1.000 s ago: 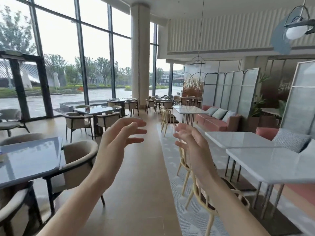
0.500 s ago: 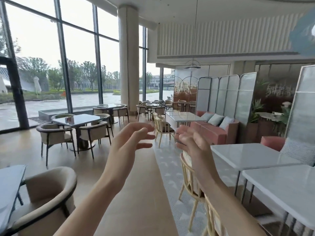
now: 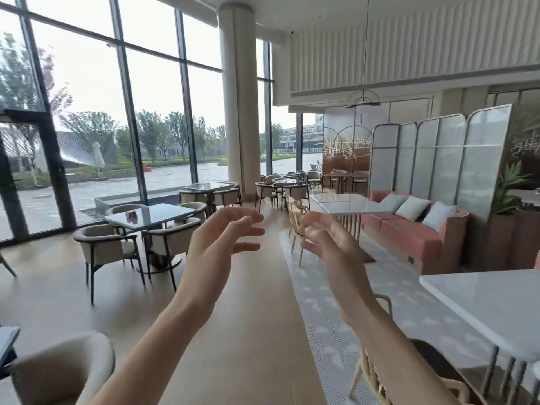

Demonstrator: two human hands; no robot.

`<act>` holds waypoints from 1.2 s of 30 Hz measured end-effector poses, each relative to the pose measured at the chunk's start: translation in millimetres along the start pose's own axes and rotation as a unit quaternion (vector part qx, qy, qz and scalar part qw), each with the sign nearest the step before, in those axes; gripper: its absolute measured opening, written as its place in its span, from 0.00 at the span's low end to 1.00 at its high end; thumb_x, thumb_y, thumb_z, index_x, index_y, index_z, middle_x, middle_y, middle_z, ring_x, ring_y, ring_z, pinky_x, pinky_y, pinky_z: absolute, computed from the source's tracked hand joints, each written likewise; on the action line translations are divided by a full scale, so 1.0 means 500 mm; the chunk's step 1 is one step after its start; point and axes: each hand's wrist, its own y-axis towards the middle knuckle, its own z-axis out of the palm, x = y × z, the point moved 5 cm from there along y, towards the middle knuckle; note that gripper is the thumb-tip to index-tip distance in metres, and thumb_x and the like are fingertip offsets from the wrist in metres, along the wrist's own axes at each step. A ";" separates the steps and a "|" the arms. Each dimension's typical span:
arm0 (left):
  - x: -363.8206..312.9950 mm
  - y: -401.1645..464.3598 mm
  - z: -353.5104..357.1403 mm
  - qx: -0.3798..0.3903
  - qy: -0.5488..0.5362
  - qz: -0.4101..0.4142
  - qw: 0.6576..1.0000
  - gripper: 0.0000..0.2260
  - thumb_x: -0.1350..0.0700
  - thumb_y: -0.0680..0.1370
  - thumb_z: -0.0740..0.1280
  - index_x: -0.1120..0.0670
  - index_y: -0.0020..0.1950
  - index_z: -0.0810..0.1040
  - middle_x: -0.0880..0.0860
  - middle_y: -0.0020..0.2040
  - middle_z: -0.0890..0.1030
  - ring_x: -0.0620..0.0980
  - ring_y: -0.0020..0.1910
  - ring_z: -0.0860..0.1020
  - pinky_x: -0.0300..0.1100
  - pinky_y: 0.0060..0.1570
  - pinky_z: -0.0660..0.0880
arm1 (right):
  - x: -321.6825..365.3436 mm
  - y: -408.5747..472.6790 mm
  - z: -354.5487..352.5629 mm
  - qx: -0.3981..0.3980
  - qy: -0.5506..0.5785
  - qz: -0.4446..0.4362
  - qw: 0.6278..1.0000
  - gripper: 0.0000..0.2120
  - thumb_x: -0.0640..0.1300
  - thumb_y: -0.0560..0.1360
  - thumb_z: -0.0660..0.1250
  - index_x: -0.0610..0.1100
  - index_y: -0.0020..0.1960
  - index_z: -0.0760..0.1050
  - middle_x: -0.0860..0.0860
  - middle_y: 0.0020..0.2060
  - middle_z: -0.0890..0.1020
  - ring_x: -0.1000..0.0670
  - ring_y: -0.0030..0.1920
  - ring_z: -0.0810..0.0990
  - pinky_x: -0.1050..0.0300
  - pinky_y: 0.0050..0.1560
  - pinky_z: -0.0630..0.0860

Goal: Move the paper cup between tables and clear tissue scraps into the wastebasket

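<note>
Both hands are empty — the left hand [image 3: 216, 244] and right hand [image 3: 330, 244] spread wide, raised at twelve o'clock. No paper cup, tissue scraps or wastebasket shows; judging by that, nearly everything remains — possibly at the glass table [image 3: 152, 213] at ten o'clock.

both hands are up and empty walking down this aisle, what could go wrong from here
1. No paper cup, tissue scraps or wastebasket is in view, so the person may head to the wrong table.
2. The wooden chair juts toward the aisle beside the right hand; it could be clipped.
3. The left hand holds nothing.
</note>
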 end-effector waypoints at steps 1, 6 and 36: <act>0.032 0.041 0.002 -0.004 -0.001 -0.003 1.000 0.12 0.53 0.75 0.65 0.56 0.53 0.84 0.54 0.53 0.87 0.54 0.53 0.85 0.50 0.52 0.81 | -0.025 0.042 0.004 0.003 -0.005 0.002 1.000 0.23 0.54 0.71 0.65 0.51 0.65 0.78 0.57 0.60 0.83 0.58 0.61 0.82 0.59 0.67 0.75; 0.224 0.223 0.027 0.000 -0.012 -0.019 1.000 0.13 0.53 0.75 0.65 0.58 0.54 0.83 0.54 0.53 0.87 0.54 0.52 0.86 0.49 0.50 0.83 | -0.184 0.238 0.004 -0.005 -0.011 0.023 1.000 0.11 0.44 0.81 0.68 0.51 0.63 0.80 0.61 0.53 0.85 0.61 0.54 0.84 0.64 0.59 0.76; 1.183 1.449 0.366 0.018 0.004 -0.052 0.998 0.11 0.55 0.73 0.66 0.57 0.50 0.85 0.54 0.51 0.87 0.52 0.51 0.86 0.51 0.50 0.84 | -0.986 1.568 -0.129 -0.022 0.002 0.038 0.999 0.21 0.54 0.70 0.65 0.51 0.62 0.79 0.59 0.57 0.83 0.55 0.60 0.82 0.74 0.50 0.74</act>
